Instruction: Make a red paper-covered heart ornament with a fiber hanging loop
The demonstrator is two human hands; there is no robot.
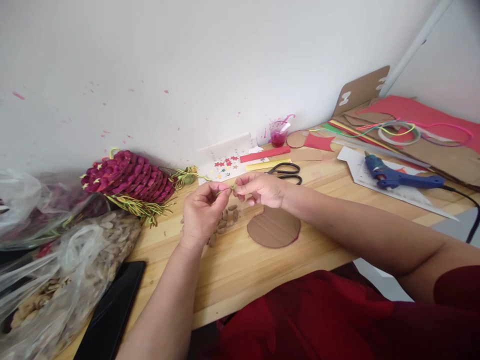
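Note:
Above the wooden table, my left hand (204, 210) and my right hand (262, 190) meet with fingertips pinched together. Between them is a short bit of yellow-green yarn (233, 188), mostly covered by the fingers. A small ball of similar yarn (187, 176) lies behind my left hand. Several brown shell-like pieces (227, 220) are spread under the hands. A round piece of cardboard (273, 230) lies just below my right hand, and black-handled scissors (294, 167) rest behind it, their blades hidden.
At the left, stacked magenta discs with yellow yarn fringe (131, 177) lean near the wall, beside a plastic bag of brown pieces (75, 265). A cup of pink liquid (278, 134) stands behind small coloured stars (227, 162). A blue glue gun (397, 172) lies at the right.

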